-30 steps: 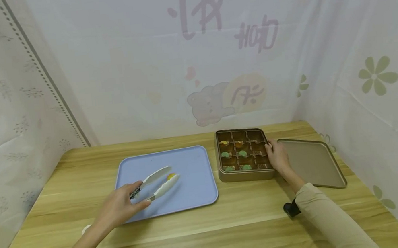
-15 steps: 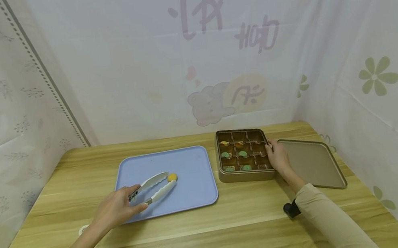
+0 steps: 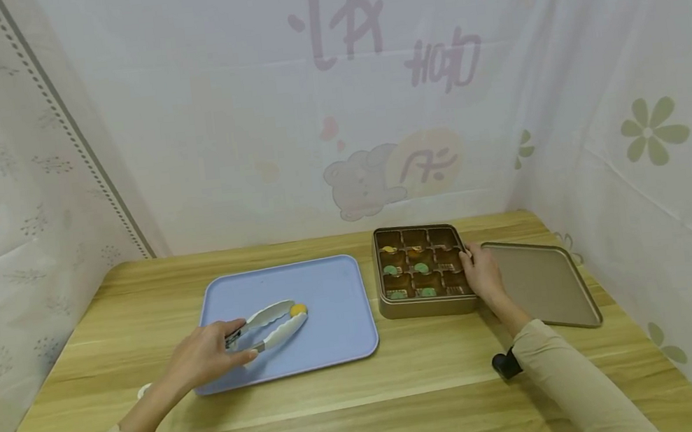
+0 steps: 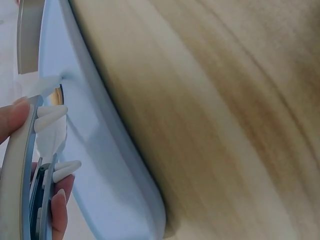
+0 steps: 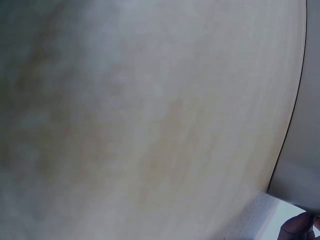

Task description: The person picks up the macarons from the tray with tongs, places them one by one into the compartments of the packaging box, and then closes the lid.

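My left hand [image 3: 209,356] grips a pair of tongs [image 3: 285,330] with white scalloped tips, thumb on one arm and fingers on the other. Between the tips is a small round yellow piece [image 3: 298,310] on the blue tray [image 3: 339,333]. In the left wrist view the tongs' white tips [image 4: 51,135] partly hide the yellow piece [image 4: 57,96]. My right hand [image 3: 483,272] holds the right side of a bronze tin box [image 3: 428,307], fingers over its rim. Inside, a brown divided insert carries yellow and green pieces in several compartments, while others look bare.
Beside the tin, to its right, the flat bronze lid [image 3: 543,287] lies on the wooden table [image 3: 354,412]. A small white object [image 3: 143,391] shows partly behind the left forearm. Patterned white cloth [image 3: 215,117] stands behind the table and along both sides.
My left hand has drawn the tongs slightly back and down, so their tips now flank the yellow piece instead of reaching past it. My right hand and the tin stay put.
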### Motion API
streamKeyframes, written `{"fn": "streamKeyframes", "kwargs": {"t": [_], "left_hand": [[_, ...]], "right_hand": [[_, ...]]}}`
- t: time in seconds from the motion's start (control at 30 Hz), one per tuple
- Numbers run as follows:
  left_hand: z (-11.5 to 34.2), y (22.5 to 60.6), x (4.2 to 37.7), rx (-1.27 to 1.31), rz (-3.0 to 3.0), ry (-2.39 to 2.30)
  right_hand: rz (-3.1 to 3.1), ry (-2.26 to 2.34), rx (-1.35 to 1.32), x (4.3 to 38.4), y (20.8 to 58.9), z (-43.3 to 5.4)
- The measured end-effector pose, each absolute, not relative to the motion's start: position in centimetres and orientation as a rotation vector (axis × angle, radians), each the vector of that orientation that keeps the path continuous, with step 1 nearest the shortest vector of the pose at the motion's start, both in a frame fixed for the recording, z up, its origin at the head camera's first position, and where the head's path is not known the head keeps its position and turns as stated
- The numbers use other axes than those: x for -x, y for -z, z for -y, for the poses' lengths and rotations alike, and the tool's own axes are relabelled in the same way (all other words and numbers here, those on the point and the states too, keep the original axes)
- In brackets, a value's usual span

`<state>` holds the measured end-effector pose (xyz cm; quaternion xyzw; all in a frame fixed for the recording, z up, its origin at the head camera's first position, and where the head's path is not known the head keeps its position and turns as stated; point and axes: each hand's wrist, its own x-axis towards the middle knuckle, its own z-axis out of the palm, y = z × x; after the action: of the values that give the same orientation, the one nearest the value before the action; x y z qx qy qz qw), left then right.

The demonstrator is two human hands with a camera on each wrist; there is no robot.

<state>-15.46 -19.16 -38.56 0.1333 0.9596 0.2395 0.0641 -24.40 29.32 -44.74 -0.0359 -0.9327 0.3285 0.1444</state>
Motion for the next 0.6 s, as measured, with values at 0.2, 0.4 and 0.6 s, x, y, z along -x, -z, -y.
{"fn": "streamKeyframes", "kwargs": {"t": [0.2, 0.4, 0.6], "left_hand": [[19.22, 38.18, 15.91, -0.43, -2.854, -0.729], [19.18, 38.1, 16.24, -0.43, -2.85, -0.703], [19.13, 38.05, 16.25, -0.417, -2.847, -0.706]], "right_hand": [[2.697, -0.944, 0.11, 24.45, 44.75, -29.34], [2.69, -0.945, 0.103, 24.46, 44.64, -29.31], [2.697, -0.96, 0.11, 24.37, 44.5, -29.24]]}}
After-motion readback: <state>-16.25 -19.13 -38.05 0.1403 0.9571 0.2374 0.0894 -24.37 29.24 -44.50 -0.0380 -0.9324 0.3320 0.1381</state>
